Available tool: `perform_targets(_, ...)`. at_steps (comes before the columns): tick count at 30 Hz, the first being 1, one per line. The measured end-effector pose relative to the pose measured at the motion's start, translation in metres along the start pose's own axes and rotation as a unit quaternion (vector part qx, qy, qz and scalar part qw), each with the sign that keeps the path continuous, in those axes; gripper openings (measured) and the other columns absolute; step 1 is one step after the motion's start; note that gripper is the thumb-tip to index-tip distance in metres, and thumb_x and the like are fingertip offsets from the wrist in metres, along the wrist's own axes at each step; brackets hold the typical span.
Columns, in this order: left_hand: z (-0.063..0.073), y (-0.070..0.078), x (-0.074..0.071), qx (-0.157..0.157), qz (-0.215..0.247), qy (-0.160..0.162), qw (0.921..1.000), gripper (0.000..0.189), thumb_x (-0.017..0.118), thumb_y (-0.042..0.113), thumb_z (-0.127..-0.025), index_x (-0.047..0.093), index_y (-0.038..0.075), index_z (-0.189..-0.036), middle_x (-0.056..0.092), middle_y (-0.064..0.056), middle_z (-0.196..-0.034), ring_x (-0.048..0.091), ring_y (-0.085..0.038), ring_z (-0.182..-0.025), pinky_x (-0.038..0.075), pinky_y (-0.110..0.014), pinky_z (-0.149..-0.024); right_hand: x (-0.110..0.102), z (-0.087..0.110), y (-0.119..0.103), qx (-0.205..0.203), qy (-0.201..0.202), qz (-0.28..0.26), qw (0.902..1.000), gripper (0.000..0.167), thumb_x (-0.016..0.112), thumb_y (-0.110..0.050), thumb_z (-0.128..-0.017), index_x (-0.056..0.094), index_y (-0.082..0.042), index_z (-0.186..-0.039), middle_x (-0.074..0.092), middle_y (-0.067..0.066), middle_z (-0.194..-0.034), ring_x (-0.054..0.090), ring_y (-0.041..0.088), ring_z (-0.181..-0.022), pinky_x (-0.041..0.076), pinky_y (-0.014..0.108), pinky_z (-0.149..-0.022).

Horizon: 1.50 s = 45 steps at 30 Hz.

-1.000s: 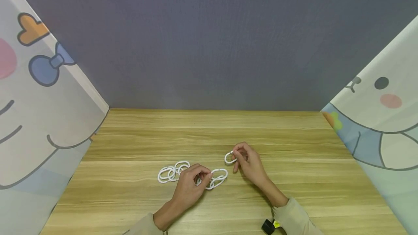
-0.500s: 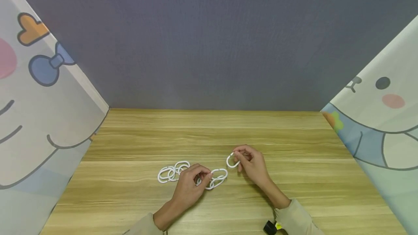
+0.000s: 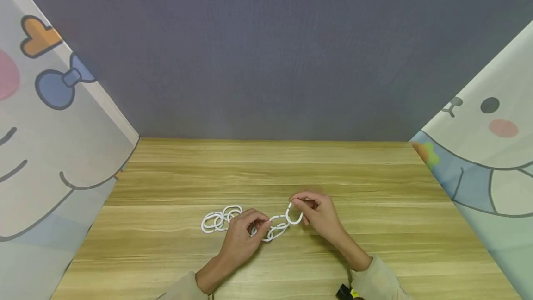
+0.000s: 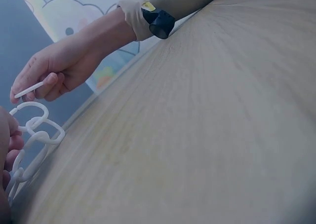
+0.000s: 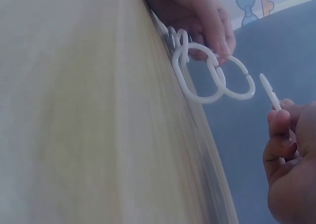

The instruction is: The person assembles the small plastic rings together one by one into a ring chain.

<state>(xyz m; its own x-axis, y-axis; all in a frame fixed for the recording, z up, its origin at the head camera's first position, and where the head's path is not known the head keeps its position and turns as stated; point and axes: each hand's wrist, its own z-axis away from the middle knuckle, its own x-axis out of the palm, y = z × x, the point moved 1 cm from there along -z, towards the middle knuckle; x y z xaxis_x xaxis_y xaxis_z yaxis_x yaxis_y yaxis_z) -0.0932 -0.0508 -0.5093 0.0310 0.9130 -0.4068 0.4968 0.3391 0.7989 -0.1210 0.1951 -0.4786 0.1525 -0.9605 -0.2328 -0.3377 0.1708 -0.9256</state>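
My left hand (image 3: 244, 235) pinches the end link of a white plastic chain (image 5: 197, 100) between thumb and forefinger. In the right wrist view the end link (image 5: 253, 92) is held up, with a small gap in its side, and the links joined to it hang toward the table. A single white C-shaped link (image 3: 294, 222) is pinched by thumb and forefinger of my right hand (image 3: 322, 216). In the head view this link overlaps the right end of the chain; the right wrist view shows it edge-on, a little apart from the end link.
More white links (image 3: 213, 222) lie on the wooden table (image 3: 266, 165) left of my left hand. A grey panel (image 3: 266, 59) stands behind the table, and cartoon-printed panels flank it. A small black camera (image 4: 160, 24) sits at the right sleeve.
My right hand has moved down and slightly left, bringing its loose link from apart to overlapping the chain's end link in the head view. The left hand has stayed in place.
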Motion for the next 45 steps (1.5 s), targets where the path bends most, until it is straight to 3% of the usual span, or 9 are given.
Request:
perform_targets(7,-0.001,0.000,0.000,0.009,-0.005,-0.002,0.9999,0.013,0.087,0.005,-0.094,0.080,0.016,-0.094,0.067,0.016,-0.084,0.057,0.001,-0.075,0.052,-0.023,-0.062,0.007,0.003,-0.005,0.002,-0.037,0.017,0.9992,0.010,0.071,0.002,-0.105,0.080,0.004,-0.109,0.069,0.020,-0.078,0.050,0.002,-0.052,0.046,0.022,-0.044)
perform_targets(13,0.000,-0.001,0.000,0.022,-0.008,-0.004,0.9997,0.011,0.087,0.006,-0.095,0.081,0.014,-0.095,0.068,0.014,-0.084,0.056,0.001,-0.074,0.051,-0.023,-0.062,0.013,0.003,-0.006,-0.045,-0.035,0.065,0.9963,0.006,0.078,0.002,-0.100,0.083,-0.001,-0.102,0.079,0.009,-0.091,0.056,0.001,-0.067,0.050,0.021,-0.055)
perform_targets(22,0.001,-0.004,0.000,0.042,-0.012,-0.007,0.9990,0.009,0.086,0.008,-0.096,0.081,0.016,-0.096,0.069,0.013,-0.086,0.055,0.002,-0.075,0.050,-0.022,-0.063,0.016,0.004,-0.005,-0.069,-0.047,0.096,0.9919,0.006,0.081,0.000,-0.098,0.084,-0.004,-0.101,0.074,-0.003,-0.084,0.049,-0.002,-0.065,0.044,0.020,-0.052)
perform_targets(38,0.001,-0.004,-0.001,0.057,-0.015,-0.013,0.9982,0.008,0.085,0.008,-0.096,0.081,0.015,-0.095,0.069,0.013,-0.085,0.049,0.003,-0.072,0.047,-0.020,-0.060,0.018,0.005,-0.005,-0.089,-0.031,0.151,0.9841,0.007,0.083,0.001,-0.095,0.085,-0.005,-0.098,0.074,-0.005,-0.083,0.047,-0.004,-0.065,0.044,0.020,-0.052)
perform_targets(45,0.000,-0.003,0.000,0.056,-0.007,0.000,0.9984,0.009,0.086,0.004,-0.095,0.081,0.012,-0.095,0.069,0.011,-0.084,0.050,0.003,-0.071,0.048,-0.021,-0.058,0.016,0.005,-0.002,-0.089,0.014,0.144,0.9855,0.012,0.081,0.004,-0.097,0.084,-0.007,-0.100,0.079,0.001,-0.087,0.054,0.000,-0.064,0.049,0.021,-0.053)
